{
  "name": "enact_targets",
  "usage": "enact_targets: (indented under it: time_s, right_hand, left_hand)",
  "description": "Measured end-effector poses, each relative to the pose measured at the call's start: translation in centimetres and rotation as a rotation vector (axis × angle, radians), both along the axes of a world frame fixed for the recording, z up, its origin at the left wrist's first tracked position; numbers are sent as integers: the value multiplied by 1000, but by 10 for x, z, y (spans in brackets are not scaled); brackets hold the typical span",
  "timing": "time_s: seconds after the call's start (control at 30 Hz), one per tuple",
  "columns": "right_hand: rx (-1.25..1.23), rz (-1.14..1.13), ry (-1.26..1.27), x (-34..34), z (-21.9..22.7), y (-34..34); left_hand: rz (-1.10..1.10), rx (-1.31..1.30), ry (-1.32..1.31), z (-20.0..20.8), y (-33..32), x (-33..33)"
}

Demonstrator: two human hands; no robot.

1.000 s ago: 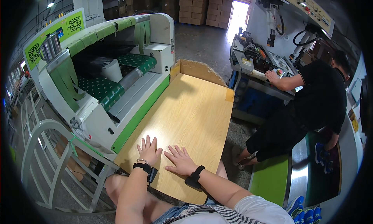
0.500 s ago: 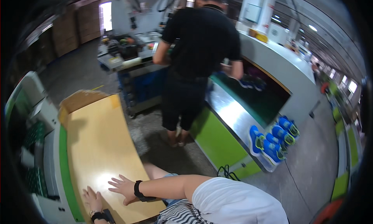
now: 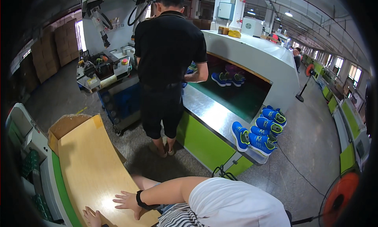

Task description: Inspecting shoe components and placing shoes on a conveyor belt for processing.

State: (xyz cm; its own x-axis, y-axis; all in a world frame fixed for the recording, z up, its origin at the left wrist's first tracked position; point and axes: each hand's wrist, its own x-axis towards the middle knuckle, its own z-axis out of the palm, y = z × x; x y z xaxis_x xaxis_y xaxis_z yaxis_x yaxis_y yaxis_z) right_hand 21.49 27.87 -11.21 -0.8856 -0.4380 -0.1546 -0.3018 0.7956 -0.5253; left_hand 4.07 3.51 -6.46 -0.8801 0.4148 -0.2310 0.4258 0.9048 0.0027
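Note:
My right hand (image 3: 128, 201) lies with its fingers spread on a pale wood-coloured tabletop (image 3: 86, 156). A black band (image 3: 142, 199) circles that wrist. Beside it, my left hand (image 3: 92, 218) also rests on the tabletop, fingers stretched out and partly cut off by the lower edge of the view. Neither hand holds anything. Several blue sports shoes (image 3: 263, 143) with yellow-green trim stand together on the end of a metal-topped bench to the right, well away from my hands.
A person in black (image 3: 169, 49) stands ahead at the bench (image 3: 214, 110), handling something mostly hidden. More shoes (image 3: 226, 79) sit inside the machine's opening. A blue cart-like workstation (image 3: 118, 106) is at left. An orange fan (image 3: 340, 195) and a cable (image 3: 295, 170) are at right.
My view has turned rightward and steadied, so the person and bench appear farther left. My hands stay on the tabletop, with the left one lower in the picture.

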Motion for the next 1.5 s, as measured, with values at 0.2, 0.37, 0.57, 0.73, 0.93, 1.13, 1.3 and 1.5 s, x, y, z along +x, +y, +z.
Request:
enact_targets:
  time_s: [0.2,0.37,0.57,0.73,0.93,1.13,1.3,1.5]
  right_hand:
    - [14,12,-7,-1,-6,4]
    - [8,17,-12,1,-1,4]
    - [-11,24,-30,3,3,7]
    - [-24,38,-44,4,10,6]
    - [-15,37,-48,5,7,8]
    - [-12,35,-44,3,3,8]
    - [-21,20,-35,4,5,6]
    - [-37,25,-57,10,21,6]
  left_hand:
    - [9,40,-4,7,4,9]
    - [15,72,-23,17,6,16]
    - [7,80,-33,12,6,13]
    - [9,80,-35,-2,-3,3]
    - [-7,52,-68,-1,1,1]
    - [1,43,-59,-1,1,1]
    - [-18,65,-58,1,-1,2]
    - [-30,73,-15,-9,-7,-3]
